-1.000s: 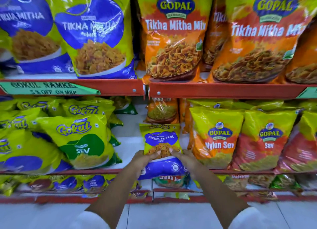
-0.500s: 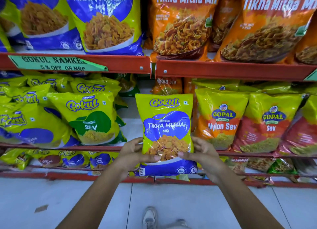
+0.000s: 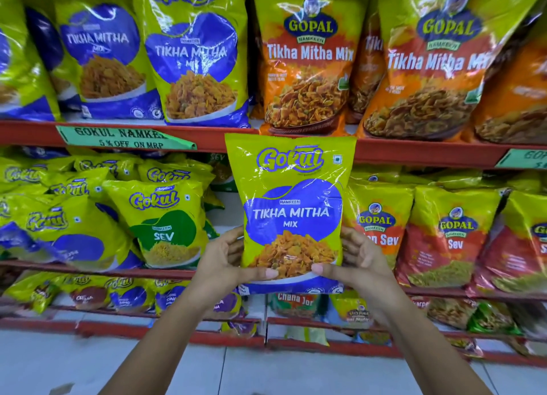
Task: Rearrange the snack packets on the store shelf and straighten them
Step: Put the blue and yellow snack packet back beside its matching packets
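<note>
A yellow-green and blue Gokul Tikha Mitha Mix packet (image 3: pixel 291 193) is held upright in the air before the middle shelf. My left hand (image 3: pixel 225 261) grips its lower left edge and my right hand (image 3: pixel 359 261) its lower right edge, thumbs on the front. Its top reaches the red shelf edge (image 3: pixel 414 153). Behind it is a gap in the middle shelf between the Gokul Sev packet (image 3: pixel 165 223) and the Gopal Nylon Sev packet (image 3: pixel 379 226).
Large Gokul Tikha Mitha packets (image 3: pixel 195 63) and Gopal Tikha Mitha Mix packets (image 3: pixel 307 66) fill the top shelf. Gokul packets lean untidily at middle left (image 3: pixel 59 217). Gopal Sev packets (image 3: pixel 453 237) stand at right. Small packets sit on the lowest shelf (image 3: pixel 124 297). White floor tiles lie below.
Both hands have lifted the Tikha Mitha Mix packet from the middle shelf's front edge up and toward me, and it now stands higher, its top at the upper shelf rail.
</note>
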The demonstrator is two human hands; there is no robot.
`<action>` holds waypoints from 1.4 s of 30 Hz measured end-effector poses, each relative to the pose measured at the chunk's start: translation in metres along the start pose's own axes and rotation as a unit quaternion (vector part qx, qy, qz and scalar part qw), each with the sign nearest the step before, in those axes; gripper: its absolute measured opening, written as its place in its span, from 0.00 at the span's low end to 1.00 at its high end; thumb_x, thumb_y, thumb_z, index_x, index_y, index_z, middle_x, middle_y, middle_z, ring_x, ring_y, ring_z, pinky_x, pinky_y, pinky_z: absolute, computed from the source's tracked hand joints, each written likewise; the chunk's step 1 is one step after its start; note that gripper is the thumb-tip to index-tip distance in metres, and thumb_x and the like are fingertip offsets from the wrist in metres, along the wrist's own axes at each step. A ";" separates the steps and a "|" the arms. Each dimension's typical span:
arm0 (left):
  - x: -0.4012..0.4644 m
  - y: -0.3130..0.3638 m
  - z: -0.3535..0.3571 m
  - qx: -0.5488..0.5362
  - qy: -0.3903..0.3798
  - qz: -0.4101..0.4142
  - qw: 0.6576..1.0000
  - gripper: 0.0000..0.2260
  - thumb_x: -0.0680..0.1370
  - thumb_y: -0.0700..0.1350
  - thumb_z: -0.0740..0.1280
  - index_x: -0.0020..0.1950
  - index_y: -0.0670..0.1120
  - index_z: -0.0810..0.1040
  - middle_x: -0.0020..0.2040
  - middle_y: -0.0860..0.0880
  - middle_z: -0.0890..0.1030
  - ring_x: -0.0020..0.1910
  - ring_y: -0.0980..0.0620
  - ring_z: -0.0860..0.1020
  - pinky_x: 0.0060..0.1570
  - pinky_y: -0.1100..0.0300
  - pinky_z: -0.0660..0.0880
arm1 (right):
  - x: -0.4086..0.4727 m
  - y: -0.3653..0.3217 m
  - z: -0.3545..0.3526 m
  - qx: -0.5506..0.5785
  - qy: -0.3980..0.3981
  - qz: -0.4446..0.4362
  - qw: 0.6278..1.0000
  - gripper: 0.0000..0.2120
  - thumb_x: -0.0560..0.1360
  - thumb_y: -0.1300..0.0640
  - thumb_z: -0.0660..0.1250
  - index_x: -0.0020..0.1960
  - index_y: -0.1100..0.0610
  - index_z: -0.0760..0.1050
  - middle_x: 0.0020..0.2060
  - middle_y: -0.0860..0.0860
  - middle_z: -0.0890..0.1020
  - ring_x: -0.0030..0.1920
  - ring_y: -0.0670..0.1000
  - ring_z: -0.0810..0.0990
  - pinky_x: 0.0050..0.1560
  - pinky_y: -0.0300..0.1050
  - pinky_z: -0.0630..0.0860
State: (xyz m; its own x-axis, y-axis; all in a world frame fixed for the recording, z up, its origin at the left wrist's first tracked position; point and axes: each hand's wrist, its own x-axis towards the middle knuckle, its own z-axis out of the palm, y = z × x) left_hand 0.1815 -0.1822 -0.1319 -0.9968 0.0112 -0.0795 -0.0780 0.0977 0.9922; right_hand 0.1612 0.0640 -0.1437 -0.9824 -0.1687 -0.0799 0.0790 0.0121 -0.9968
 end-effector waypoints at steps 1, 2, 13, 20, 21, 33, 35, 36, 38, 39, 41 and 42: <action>-0.001 0.002 0.002 0.002 0.002 0.002 1.000 0.30 0.59 0.29 0.80 0.57 0.50 0.80 0.49 0.50 0.87 0.48 0.53 0.85 0.44 0.65 0.80 | -0.001 -0.001 -0.001 0.000 -0.003 -0.003 1.000 0.40 0.54 0.61 0.85 0.63 0.53 0.76 0.52 0.45 0.87 0.52 0.43 0.85 0.47 0.36 0.80; -0.003 0.003 0.004 0.004 0.006 0.003 1.000 0.30 0.59 0.29 0.80 0.57 0.50 0.80 0.50 0.49 0.87 0.48 0.52 0.85 0.45 0.64 0.80 | -0.001 -0.002 -0.002 -0.002 -0.005 -0.007 1.000 0.40 0.54 0.61 0.85 0.64 0.53 0.76 0.52 0.44 0.87 0.53 0.43 0.85 0.46 0.36 0.80; -0.004 0.029 -0.013 -0.005 0.090 0.034 0.995 0.29 0.58 0.32 0.81 0.56 0.49 0.80 0.50 0.50 0.87 0.49 0.49 0.85 0.50 0.58 0.82 | 0.023 -0.041 0.020 -0.049 -0.040 -0.088 0.994 0.31 0.57 0.56 0.81 0.57 0.44 0.76 0.51 0.34 0.85 0.53 0.36 0.83 0.49 0.33 0.78; 0.015 0.071 -0.095 0.017 0.078 0.085 0.993 0.26 0.59 0.29 0.79 0.53 0.47 0.81 0.45 0.51 0.88 0.44 0.54 0.86 0.42 0.65 0.81 | 0.057 -0.081 0.091 -0.056 -0.044 -0.183 0.981 0.27 0.65 0.65 0.79 0.59 0.49 0.77 0.51 0.38 0.87 0.52 0.40 0.85 0.47 0.30 0.78; 0.020 0.079 -0.115 0.021 0.078 0.093 0.992 0.26 0.59 0.29 0.79 0.54 0.47 0.81 0.45 0.51 0.88 0.45 0.53 0.86 0.41 0.66 0.80 | 0.065 -0.088 0.108 -0.053 -0.044 -0.197 0.978 0.26 0.65 0.66 0.78 0.59 0.49 0.78 0.50 0.39 0.87 0.51 0.40 0.85 0.47 0.31 0.78; 0.086 0.151 -0.295 0.079 0.100 0.225 0.966 0.28 0.57 0.33 0.81 0.55 0.47 0.81 0.45 0.51 0.88 0.44 0.55 0.86 0.41 0.65 0.80 | 0.172 -0.155 0.270 -0.071 0.022 -0.357 0.931 0.23 0.69 0.62 0.78 0.62 0.52 0.78 0.54 0.46 0.87 0.56 0.49 0.85 0.59 0.48 0.80; 0.102 0.157 -0.314 0.073 0.114 0.242 0.961 0.28 0.56 0.33 0.81 0.53 0.48 0.81 0.44 0.53 0.88 0.43 0.56 0.85 0.42 0.65 0.81 | 0.186 -0.165 0.289 -0.090 0.043 -0.372 0.923 0.26 0.68 0.56 0.77 0.64 0.53 0.76 0.55 0.47 0.86 0.57 0.50 0.84 0.61 0.56 0.79; 0.110 0.158 -0.320 0.074 0.114 0.247 0.959 0.28 0.56 0.32 0.81 0.53 0.48 0.81 0.45 0.53 0.88 0.44 0.57 0.85 0.44 0.65 0.81 | 0.193 -0.166 0.294 -0.093 0.051 -0.375 0.921 0.26 0.67 0.54 0.77 0.65 0.54 0.76 0.55 0.47 0.86 0.58 0.49 0.84 0.61 0.57 0.78; 0.124 0.158 -0.331 0.073 0.111 0.256 0.957 0.30 0.55 0.33 0.81 0.54 0.48 0.81 0.48 0.53 0.88 0.47 0.56 0.85 0.48 0.64 0.81 | 0.206 -0.167 0.303 -0.101 0.063 -0.375 0.919 0.25 0.67 0.55 0.77 0.63 0.52 0.76 0.54 0.45 0.86 0.57 0.46 0.84 0.61 0.56 0.79; 0.131 0.156 -0.334 0.075 0.109 0.258 0.957 0.30 0.56 0.33 0.81 0.55 0.47 0.80 0.49 0.53 0.87 0.49 0.55 0.85 0.49 0.62 0.81 | 0.211 -0.165 0.306 -0.108 0.069 -0.372 0.919 0.24 0.68 0.57 0.77 0.63 0.51 0.76 0.53 0.43 0.86 0.56 0.44 0.84 0.61 0.54 0.79; 0.141 0.149 -0.340 0.086 0.108 0.254 0.957 0.31 0.56 0.33 0.82 0.57 0.47 0.80 0.51 0.52 0.87 0.51 0.54 0.84 0.51 0.58 0.81 | 0.217 -0.160 0.311 -0.123 0.081 -0.363 0.920 0.24 0.69 0.61 0.77 0.62 0.49 0.76 0.52 0.43 0.87 0.54 0.41 0.84 0.59 0.50 0.80; 0.145 0.145 -0.342 0.088 0.110 0.252 0.957 0.31 0.56 0.34 0.82 0.57 0.47 0.80 0.51 0.51 0.87 0.51 0.53 0.84 0.52 0.56 0.80 | 0.219 -0.158 0.312 -0.128 0.084 -0.357 0.921 0.24 0.69 0.62 0.78 0.61 0.49 0.76 0.51 0.43 0.87 0.53 0.41 0.84 0.59 0.50 0.80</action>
State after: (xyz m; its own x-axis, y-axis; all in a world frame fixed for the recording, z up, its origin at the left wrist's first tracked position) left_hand 0.0191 -0.5068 0.0329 -0.8886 -0.1059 0.4462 0.3989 0.3018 0.8659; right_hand -0.0133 -0.2828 -0.0031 -0.7825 -0.0683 0.6188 -0.6190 0.1927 -0.7614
